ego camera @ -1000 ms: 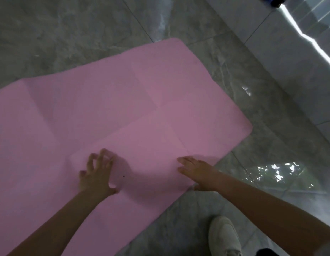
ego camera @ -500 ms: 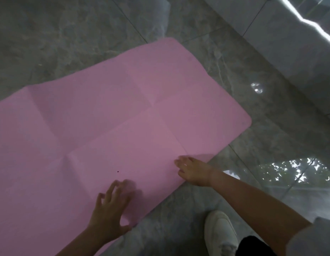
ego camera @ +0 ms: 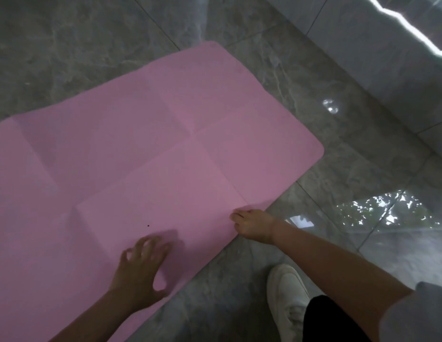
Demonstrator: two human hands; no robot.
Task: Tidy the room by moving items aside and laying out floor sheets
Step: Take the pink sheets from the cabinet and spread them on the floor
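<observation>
A large pink floor sheet (ego camera: 145,149) with fold creases lies spread flat on the grey marble floor. My left hand (ego camera: 140,270) is over the sheet close to its near edge, fingers spread and slightly bent, blurred by motion. My right hand (ego camera: 254,225) rests at the sheet's near edge, to the right of the left hand. Its fingertips lie on the pink surface and its thumb is hidden. Neither hand holds anything that I can see.
My white shoe (ego camera: 286,294) stands on the floor tiles (ego camera: 239,280) just off the sheet's near edge. A grey tiled wall (ego camera: 378,60) rises at the right, a little beyond the sheet's rounded corner (ego camera: 316,149). Bare floor surrounds the sheet at the back and right.
My left hand has slid back across the sheet toward its near edge and to the right. My right hand has drawn back slightly to the edge. The sheet lies as before.
</observation>
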